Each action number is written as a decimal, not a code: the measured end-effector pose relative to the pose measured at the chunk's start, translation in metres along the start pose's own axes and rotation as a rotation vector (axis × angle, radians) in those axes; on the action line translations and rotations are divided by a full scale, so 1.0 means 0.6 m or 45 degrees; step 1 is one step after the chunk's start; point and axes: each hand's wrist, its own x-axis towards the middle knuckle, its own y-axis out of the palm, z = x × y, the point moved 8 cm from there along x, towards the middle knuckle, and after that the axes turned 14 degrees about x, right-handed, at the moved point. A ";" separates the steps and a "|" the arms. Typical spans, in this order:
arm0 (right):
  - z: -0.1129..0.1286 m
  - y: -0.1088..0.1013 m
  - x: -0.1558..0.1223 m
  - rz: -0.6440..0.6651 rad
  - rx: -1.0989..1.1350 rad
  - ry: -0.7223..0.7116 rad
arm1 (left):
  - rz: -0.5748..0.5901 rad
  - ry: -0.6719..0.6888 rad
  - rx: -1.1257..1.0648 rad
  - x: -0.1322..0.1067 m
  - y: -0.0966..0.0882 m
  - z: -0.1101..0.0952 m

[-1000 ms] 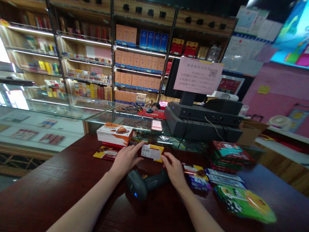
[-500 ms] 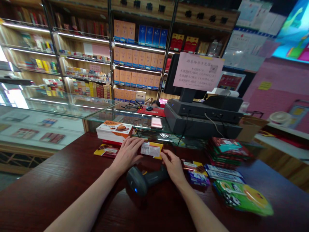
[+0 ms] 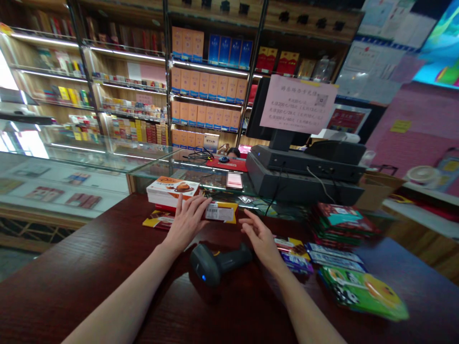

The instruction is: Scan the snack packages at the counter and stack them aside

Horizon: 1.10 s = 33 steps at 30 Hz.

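Wooden shelves [image 3: 215, 19], stocked with rows of boxes, span the background above a lit glass case [image 3: 103, 184]. The dark, glossy surface [image 3: 89, 267] fills the foreground and carries the goods. Beyond its far edge, right of centre, stands the black till [image 3: 304, 177], with a pink sign [image 3: 297, 105] fixed over its screen.

At the right of the surface lie a stack [image 3: 344, 224] of brown and teal packets and, nearer the viewer, a green pack [image 3: 364, 291]. At the far left of the goods sits a white and orange box [image 3: 172, 193].

The left hand [image 3: 186, 222] reaches in beside this box, its fingers closed over the left end of a yellow and red bar [image 3: 220, 213]. The right hand [image 3: 261, 239] is just apart from the bar's right end, its fingers empty, with a narrow gap between thumb and forefinger. A dark scanner [image 3: 218, 263], showing a blue light, lies between the forearms.

Two blue packets [image 3: 335, 258] lie side by side between stack and green pack. The bar is behind the scanner, near the surface's far edge; whether its underside touches the surface cannot be told. A purple pack [image 3: 297, 263] lies right of the right hand. Smallest is the white barcode label [image 3: 215, 213] on the bar's near face.
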 end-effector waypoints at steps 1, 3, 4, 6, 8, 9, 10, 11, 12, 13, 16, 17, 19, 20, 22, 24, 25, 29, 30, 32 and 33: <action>0.004 0.000 -0.001 0.030 -0.042 -0.023 | -0.008 -0.016 0.011 0.000 -0.001 0.004; 0.016 0.002 -0.006 0.111 -0.159 -0.078 | -0.025 -0.044 0.022 -0.002 -0.001 0.011; 0.023 0.004 -0.009 0.160 -0.219 -0.104 | -0.035 -0.056 0.022 -0.002 -0.002 0.015; 0.037 0.012 -0.018 0.283 -0.324 -0.131 | -0.063 -0.080 0.013 -0.004 -0.004 0.023; 0.047 0.027 -0.029 0.448 -0.394 -0.107 | -0.089 -0.106 -0.005 -0.005 -0.006 0.030; 0.050 0.035 -0.036 0.532 -0.424 -0.080 | -0.096 -0.119 -0.015 -0.006 -0.007 0.033; 0.052 0.042 -0.042 0.602 -0.450 -0.055 | -0.103 -0.130 -0.026 -0.006 -0.007 0.036; 0.052 0.050 -0.048 0.667 -0.477 -0.026 | -0.109 -0.139 -0.035 -0.006 -0.007 0.039; 0.051 0.057 -0.054 0.720 -0.506 0.000 | -0.112 -0.143 -0.042 -0.007 -0.007 0.040; 0.049 0.063 -0.059 0.763 -0.537 0.023 | -0.116 -0.144 -0.046 -0.007 -0.006 0.041; 0.041 0.082 -0.070 0.837 -0.606 0.035 | -0.119 -0.138 -0.044 -0.008 -0.004 0.042; 0.039 0.088 -0.072 0.848 -0.615 0.019 | -0.118 -0.136 -0.044 -0.009 -0.003 0.042; 0.036 0.098 -0.075 0.871 -0.612 -0.026 | -0.117 -0.138 -0.048 -0.010 -0.002 0.042; 0.035 0.102 -0.076 0.881 -0.605 -0.049 | -0.117 -0.140 -0.050 -0.010 -0.001 0.043; 0.035 0.107 -0.077 0.894 -0.585 -0.081 | -0.114 -0.144 -0.054 -0.010 -0.001 0.043; 0.038 0.108 -0.077 0.895 -0.564 -0.096 | -0.111 -0.147 -0.055 -0.010 -0.001 0.044; 0.039 0.109 -0.077 0.892 -0.556 -0.098 | -0.108 -0.147 -0.056 -0.010 -0.001 0.044; 0.043 0.109 -0.077 0.888 -0.542 -0.086 | -0.112 -0.149 -0.055 -0.010 -0.003 0.045; 0.043 0.109 -0.077 0.882 -0.544 -0.085 | -0.116 -0.153 -0.054 -0.010 -0.003 0.045; 0.043 0.105 -0.074 0.859 -0.545 -0.089 | -0.128 -0.161 -0.056 -0.010 -0.005 0.047; 0.043 0.103 -0.073 0.846 -0.543 -0.092 | -0.132 -0.164 -0.057 -0.010 -0.006 0.047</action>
